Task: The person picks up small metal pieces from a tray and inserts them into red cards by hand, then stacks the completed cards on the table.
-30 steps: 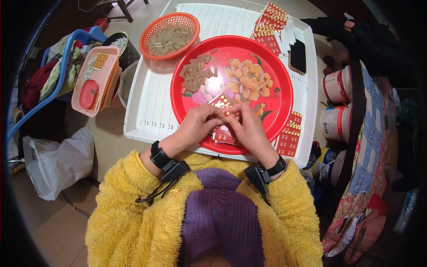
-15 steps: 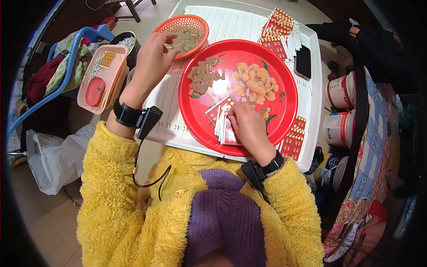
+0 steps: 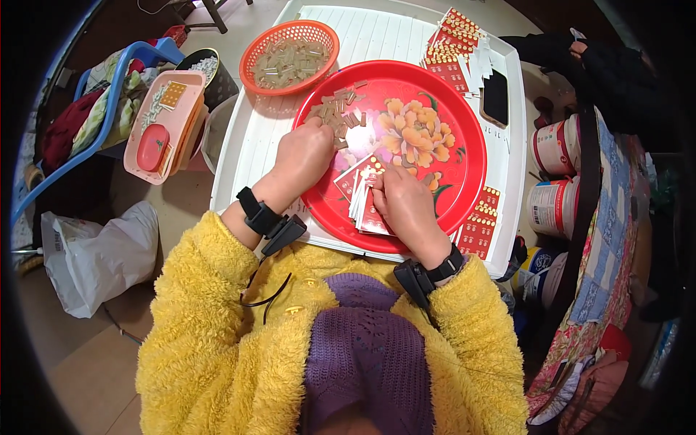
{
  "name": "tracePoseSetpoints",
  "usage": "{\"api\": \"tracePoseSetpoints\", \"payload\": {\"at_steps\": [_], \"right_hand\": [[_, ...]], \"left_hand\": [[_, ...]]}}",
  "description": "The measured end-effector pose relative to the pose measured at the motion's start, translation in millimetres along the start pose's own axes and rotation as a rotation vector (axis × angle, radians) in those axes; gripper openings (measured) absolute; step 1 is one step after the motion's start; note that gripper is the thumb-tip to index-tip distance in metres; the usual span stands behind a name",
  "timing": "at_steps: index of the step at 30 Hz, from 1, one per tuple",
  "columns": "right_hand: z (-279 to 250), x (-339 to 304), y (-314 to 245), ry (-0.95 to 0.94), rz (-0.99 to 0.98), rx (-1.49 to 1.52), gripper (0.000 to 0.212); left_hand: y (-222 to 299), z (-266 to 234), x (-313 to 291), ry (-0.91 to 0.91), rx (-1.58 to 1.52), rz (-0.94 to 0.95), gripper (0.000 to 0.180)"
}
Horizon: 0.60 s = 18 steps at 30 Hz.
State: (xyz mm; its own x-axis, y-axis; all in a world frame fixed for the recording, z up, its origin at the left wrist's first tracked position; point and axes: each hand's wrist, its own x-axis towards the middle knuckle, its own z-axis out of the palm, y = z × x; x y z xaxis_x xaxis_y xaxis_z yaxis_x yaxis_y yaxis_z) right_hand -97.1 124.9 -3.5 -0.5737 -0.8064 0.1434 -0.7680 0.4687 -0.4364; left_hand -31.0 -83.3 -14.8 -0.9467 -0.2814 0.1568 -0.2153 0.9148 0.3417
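My left hand [image 3: 301,161] is closed at the left side of a round red tray [image 3: 470,217] printed with flowers. Its curled fingers rest beside a pile of small brownish flat pieces [image 3: 333,114]; whatever they pinch is hidden. On the near part of the tray, my right hand [image 3: 409,203] has its fingers closed on a fanned stack of red-and-white cards [image 3: 362,203]. An orange mesh basket [image 3: 332,59] stands beyond the left hand, holding many similar small, partly see-through pieces [image 3: 290,64].
The tray lies on a white table [image 3: 366,29]. More red cards with gold dots [image 3: 453,43], a dark phone [image 3: 495,98] and further cards [image 3: 478,228] are at the right. A pink bin [image 3: 130,163] stands left; buckets [image 3: 554,206] stand right.
My left hand has come from above the orange basket down to the pile on the tray, and its fingers have closed. My right hand stays on the cards.
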Motion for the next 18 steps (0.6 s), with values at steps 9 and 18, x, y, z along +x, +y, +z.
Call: {"api": "tracePoseSetpoints", "payload": {"at_steps": [9, 18], "right_hand": [[0, -6, -3, 0.084, 0.057, 0.096, 0.015], [3, -15, -2, 0.129, -0.044, 0.018, 0.013]], "left_hand": [[3, 4, -1, -0.007, -0.021, 0.021, 0.014], [46, 4, -46, -0.204, -0.884, -0.192, 0.013]]}}
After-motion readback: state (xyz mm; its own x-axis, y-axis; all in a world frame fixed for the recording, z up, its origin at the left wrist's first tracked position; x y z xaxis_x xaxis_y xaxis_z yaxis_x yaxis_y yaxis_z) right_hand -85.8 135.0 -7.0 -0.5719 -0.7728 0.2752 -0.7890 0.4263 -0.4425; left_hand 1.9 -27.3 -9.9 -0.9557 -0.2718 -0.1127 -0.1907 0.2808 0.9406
